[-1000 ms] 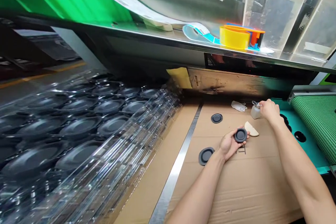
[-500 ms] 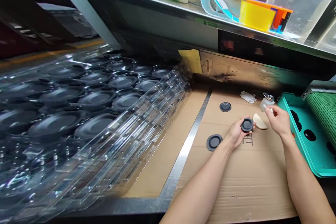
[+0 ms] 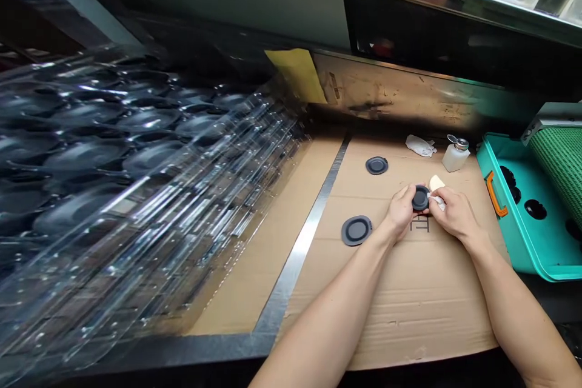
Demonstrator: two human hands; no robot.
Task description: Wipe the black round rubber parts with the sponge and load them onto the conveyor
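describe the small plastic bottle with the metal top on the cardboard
The small translucent white plastic bottle stands upright on the brown corrugated cardboard, near its far edge, with a silver metal pump top. Its contents can't be made out. A crumpled white cloth lies just to its left, apart from it. Only the cardboard touches it; neither the left hand nor the right hand is on it.

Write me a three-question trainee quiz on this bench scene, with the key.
1. What does the left hand hold?
2. True or false: the right hand holds a white cloth against that item.
3. How many other discs lie on the cardboard sheet?

Key:
1. A dark round disc.
2. True.
3. Two, the upper disc and the lower disc.
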